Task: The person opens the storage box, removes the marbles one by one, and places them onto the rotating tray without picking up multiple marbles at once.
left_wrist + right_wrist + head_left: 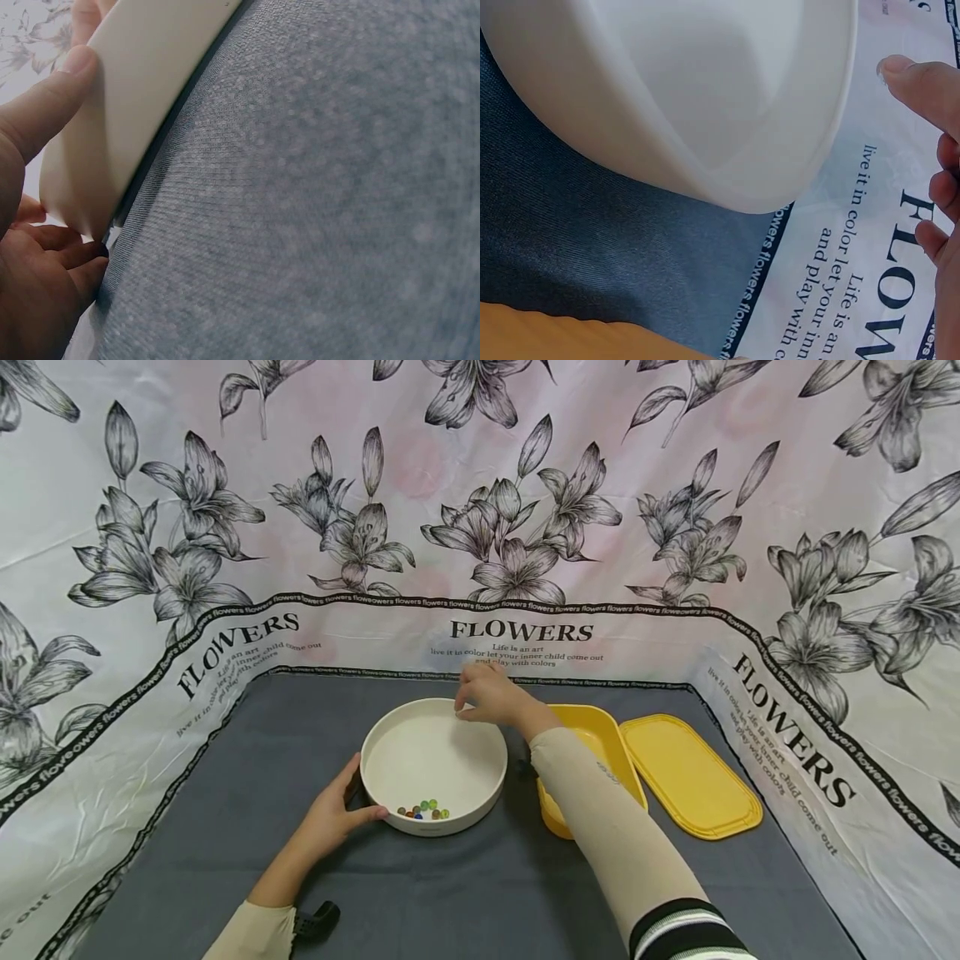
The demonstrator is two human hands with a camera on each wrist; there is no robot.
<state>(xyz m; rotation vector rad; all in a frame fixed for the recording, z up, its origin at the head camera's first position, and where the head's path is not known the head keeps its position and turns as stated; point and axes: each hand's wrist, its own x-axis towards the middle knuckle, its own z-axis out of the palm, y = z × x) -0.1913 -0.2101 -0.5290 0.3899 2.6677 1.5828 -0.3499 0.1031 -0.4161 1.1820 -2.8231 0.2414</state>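
A round white dish (431, 756) with a low wall sits on the grey cloth in the head view. Several small coloured marbles (424, 811) lie grouped inside it by the near wall. My left hand (336, 817) grips the dish's left side. In the left wrist view, its thumb (56, 94) presses the outer wall while the fingers curl at the lower edge. Over the far right rim is my right hand (495, 695), fingers loosely bent. The right wrist view shows that hand (937, 142) apart from the dish wall (727, 176), with no held thing visible.
A yellow container (588, 727) stands right of the dish, partly hidden under the right forearm. Its flat yellow lid (690, 777) lies farther right on the grey cloth (465, 902). A flower-printed sheet (517, 635) rises behind and at both sides.
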